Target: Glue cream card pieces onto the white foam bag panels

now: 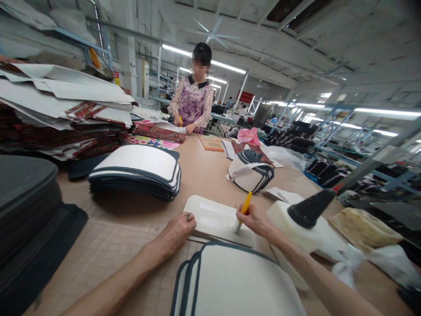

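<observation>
A pale flat panel (210,216) with glossy wet-looking streaks lies on the table. My left hand (179,228), a ring on one finger, closes on the panel's left edge. In my right hand (253,219) is a brush with a yellow handle (246,202), its bristles down on the panel's right part. Nearer to me lies a stack of white panels with dark edges (243,281). A similar stack (138,162) sits beyond my left hand.
Dark sheets are piled at the left (26,210), patterned material behind them (59,105). A white container with a black cone (292,224) stands by my right forearm. Bundled panels (251,171) lie farther back. Across the table stands a person (194,101).
</observation>
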Available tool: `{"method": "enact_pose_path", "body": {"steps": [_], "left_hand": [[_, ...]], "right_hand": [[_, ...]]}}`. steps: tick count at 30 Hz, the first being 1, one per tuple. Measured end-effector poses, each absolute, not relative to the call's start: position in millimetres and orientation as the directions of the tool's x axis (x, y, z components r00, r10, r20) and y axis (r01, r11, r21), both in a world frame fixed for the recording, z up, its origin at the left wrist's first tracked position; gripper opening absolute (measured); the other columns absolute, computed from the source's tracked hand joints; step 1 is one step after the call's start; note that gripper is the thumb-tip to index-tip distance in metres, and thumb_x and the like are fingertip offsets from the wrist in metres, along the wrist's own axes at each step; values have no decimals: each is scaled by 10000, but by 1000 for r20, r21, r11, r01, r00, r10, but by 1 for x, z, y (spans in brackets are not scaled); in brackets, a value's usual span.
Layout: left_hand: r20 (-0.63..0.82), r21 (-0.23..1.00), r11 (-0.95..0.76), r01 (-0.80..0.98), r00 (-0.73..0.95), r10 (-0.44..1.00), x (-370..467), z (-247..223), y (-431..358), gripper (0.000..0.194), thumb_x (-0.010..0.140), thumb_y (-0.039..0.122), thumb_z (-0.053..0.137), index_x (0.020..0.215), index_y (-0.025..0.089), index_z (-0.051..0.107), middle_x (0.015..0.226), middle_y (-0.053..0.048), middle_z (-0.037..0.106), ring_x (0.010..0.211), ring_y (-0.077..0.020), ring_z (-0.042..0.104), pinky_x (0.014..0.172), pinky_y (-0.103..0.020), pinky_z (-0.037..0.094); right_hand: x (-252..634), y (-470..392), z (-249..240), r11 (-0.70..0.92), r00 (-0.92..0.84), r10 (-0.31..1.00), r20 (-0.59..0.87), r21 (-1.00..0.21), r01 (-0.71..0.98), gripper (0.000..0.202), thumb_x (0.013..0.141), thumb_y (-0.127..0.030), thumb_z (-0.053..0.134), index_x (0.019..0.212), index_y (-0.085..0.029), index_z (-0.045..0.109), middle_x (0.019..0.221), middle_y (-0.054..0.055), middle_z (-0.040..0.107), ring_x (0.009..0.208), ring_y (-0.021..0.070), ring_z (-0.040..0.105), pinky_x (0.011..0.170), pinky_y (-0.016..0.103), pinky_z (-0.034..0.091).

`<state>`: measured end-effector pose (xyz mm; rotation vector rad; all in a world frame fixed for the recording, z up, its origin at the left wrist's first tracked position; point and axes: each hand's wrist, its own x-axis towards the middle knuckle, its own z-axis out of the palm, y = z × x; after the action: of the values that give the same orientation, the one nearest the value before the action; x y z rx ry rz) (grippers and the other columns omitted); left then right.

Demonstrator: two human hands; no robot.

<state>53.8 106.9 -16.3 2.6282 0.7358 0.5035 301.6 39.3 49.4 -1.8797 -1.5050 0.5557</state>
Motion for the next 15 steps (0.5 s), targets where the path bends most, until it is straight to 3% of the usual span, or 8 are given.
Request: {"method": "enact_pose_path", "body": {"steps": [3, 6, 8, 11, 13, 15], "left_hand": [[264, 453, -797, 400, 793, 548, 52, -18, 106, 232, 791, 43, 382, 735, 174, 564, 829, -35, 553, 780, -164, 495, 738, -250, 420], [299, 476, -793, 381, 777, 554, 54, -16, 112, 191, 811, 97, 405, 728, 177, 557, 812, -31, 559, 747, -154, 513, 721, -239, 421], [339, 491, -777, 394, 735, 587, 59, -9, 121, 179, 825, 125, 395, 748, 173, 550, 767, -28, 558, 705, -150, 523, 689, -242, 423], [422, 518, -740, 428, 625, 657, 69, 12, 138, 180, 847, 157, 359, 838, 169, 539, 720, -19, 559, 675, -156, 538, 663, -260, 427], [472, 535, -731, 423, 568, 674, 74, 34, 146, 180, 858, 189, 357, 867, 174, 536, 707, -9, 566, 661, -157, 548, 648, -262, 428], [515, 546, -736, 399, 533, 671, 73, 59, 148, 179, 864, 228, 372, 870, 181, 545, 731, -8, 579, 688, -160, 561, 663, -263, 428]], "right_hand": [[339, 9, 63, -158, 323, 939, 114, -692, 704, 153, 625, -249, 573, 493, -174, 554, 413, -26, 461, 395, 109, 415, 406, 236, 281], [337, -2, 75, -86, 285, 945, 159, -721, 688, 298, 790, -384, 445, 792, -159, 641, 493, -18, 514, 411, 123, 462, 425, 246, 362], [323, 1, 76, 15, 191, 960, 204, -720, 694, 396, 847, -440, 360, 990, -174, 615, 637, 17, 602, 513, 146, 557, 512, 267, 444], [307, 8, 69, 127, 94, 949, 300, -639, 758, 449, 705, -459, 604, 1070, -197, 602, 857, 67, 652, 757, 220, 622, 691, 339, 478], [307, 12, 65, 145, 96, 922, 375, -566, 811, 502, 586, -373, 720, 1046, -200, 620, 867, 70, 652, 797, 258, 615, 739, 386, 464], [312, 12, 67, 142, 127, 877, 463, -502, 853, 390, 633, -319, 677, 1001, -196, 632, 801, 53, 646, 739, 241, 614, 720, 380, 462]]}}
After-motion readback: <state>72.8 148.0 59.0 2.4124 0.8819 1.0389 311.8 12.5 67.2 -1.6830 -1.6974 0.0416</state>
